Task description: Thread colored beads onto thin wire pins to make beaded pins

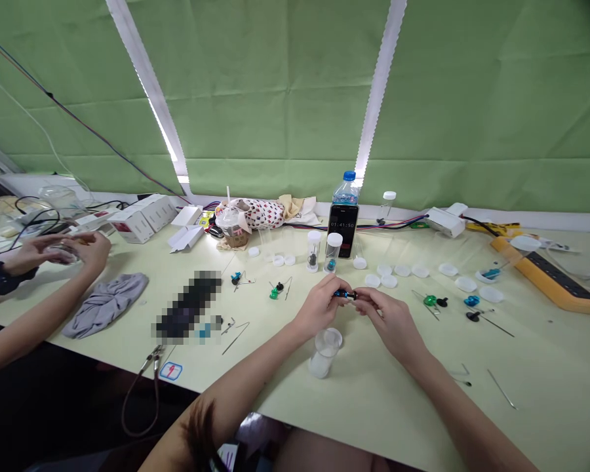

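Observation:
My left hand (319, 305) is closed on a small blue and black part (343, 294) held above the table. The fingertips of my right hand (386, 320) pinch at that part's black end; whether they also hold something smaller cannot be made out. Just below my hands stands a clear plastic tube (323, 355), with a white round cap (335, 337) behind its mouth. Beyond them, a capped tube with a dark part inside (313, 252) and another with a blue part (333, 254) stand upright.
A phone (343, 229) showing a timer leans before a water bottle (347, 190). Several white caps (402, 270) lie right of it. Green and black parts (430, 300) and thin metal rods (502, 389) are at right, near an orange power strip (560, 282). A co-worker's hands (86, 250) work at left.

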Demonstrator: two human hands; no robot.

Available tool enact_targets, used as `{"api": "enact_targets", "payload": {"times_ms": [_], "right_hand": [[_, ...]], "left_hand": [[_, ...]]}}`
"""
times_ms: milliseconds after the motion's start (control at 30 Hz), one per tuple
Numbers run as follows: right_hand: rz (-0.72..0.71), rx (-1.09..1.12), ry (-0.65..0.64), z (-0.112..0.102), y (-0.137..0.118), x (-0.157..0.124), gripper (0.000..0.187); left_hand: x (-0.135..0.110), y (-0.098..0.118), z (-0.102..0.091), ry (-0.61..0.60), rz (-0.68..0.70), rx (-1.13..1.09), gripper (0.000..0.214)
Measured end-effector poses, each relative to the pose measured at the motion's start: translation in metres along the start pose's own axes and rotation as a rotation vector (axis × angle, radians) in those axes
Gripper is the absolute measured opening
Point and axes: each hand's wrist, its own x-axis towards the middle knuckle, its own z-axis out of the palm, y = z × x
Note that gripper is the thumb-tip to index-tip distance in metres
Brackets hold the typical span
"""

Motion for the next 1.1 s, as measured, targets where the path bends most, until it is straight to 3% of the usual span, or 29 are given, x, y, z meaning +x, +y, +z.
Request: {"api": "enact_targets", "payload": {"times_ms": [133, 300, 800, 1100], "right_hand": [[-0.097, -0.043, 0.077, 0.0009, 0.0009, 0.0002, 0.032], [-0.203, -0.08, 0.083, -0.0015, -0.0043, -0.0005, 0.019], [-0.039, -0.001, 0.052, -0.0019, -0.0004, -0.002, 0.021], [-0.011, 0.0, 0.021, -0.0015, 0.0005, -0.001, 0.026]], "left_hand": [[0.0022, 0.0028, -0.0038, 0.046, -0.022, 0.008, 0.018], [0.0027, 0.0037, -0.0028, 0.039, -0.024, -0.024, 0.015], [-0.0008, 0.0011, 0.0019, 0.012, -0.002, -0.002, 0.015], [-0.0004, 0.0037, 0.0011, 0.019, 0.005, 0.009, 0.014]]}}
